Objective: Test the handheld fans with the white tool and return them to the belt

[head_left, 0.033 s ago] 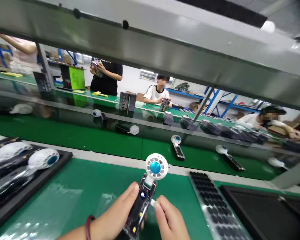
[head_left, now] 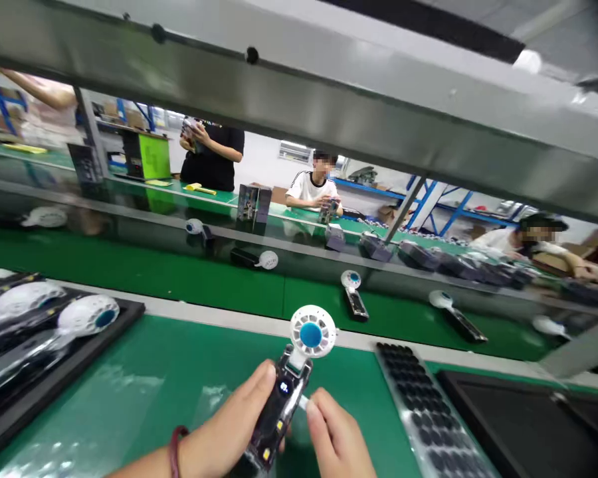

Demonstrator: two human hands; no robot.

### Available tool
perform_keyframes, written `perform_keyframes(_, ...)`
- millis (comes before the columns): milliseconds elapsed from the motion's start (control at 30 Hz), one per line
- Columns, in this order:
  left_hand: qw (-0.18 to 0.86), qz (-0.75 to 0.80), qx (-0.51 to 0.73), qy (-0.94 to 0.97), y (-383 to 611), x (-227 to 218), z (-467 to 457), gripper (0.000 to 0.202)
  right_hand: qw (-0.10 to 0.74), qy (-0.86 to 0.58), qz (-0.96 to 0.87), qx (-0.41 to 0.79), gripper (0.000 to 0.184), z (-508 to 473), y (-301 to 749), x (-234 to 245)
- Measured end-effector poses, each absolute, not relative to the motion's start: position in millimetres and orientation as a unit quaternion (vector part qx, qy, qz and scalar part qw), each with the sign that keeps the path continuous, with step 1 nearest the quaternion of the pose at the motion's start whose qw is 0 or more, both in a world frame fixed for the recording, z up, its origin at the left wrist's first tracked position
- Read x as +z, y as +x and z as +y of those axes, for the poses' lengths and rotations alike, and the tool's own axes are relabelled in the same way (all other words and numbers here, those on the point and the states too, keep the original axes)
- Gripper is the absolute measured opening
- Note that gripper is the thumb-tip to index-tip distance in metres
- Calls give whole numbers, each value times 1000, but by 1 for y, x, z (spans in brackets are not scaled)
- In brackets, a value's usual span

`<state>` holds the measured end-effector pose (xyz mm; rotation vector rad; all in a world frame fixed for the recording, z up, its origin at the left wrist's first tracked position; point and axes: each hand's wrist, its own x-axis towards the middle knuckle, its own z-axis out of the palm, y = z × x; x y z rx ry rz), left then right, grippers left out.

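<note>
My left hand [head_left: 234, 418] is wrapped round the dark, clear-cased body of a handheld fan [head_left: 278, 406]. Its round white head with a blue centre points up and away from me. A small display on the body is lit, and yellowish squares show lower down. At the body's right side my right hand [head_left: 339, 435] pinches a small white piece [head_left: 303, 402] between thumb and forefinger. The piece reaches to the fan's edge; whether it goes in, I cannot tell. My fingers hide most of it.
On the left, a black tray [head_left: 124, 325] holds several fans. A sheet of black round pads [head_left: 418, 398] and a dark tray [head_left: 518, 418] lie on the right. Beyond runs a green belt [head_left: 144, 269] carrying fans, under a metal beam [head_left: 299, 86]. Co-workers sit or stand opposite.
</note>
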<state>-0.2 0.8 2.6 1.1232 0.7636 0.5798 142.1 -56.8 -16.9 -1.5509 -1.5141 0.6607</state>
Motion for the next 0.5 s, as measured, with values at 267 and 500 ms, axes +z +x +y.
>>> perform_keyframes(267, 734, 355, 323, 480, 11, 15, 0, 38, 424, -644, -588, 245, 36, -54, 137, -7)
perform_keyframes(500, 659, 427, 445, 431, -31, 46, 57, 39, 442, -682, -542, 215, 33, -68, 162, 10)
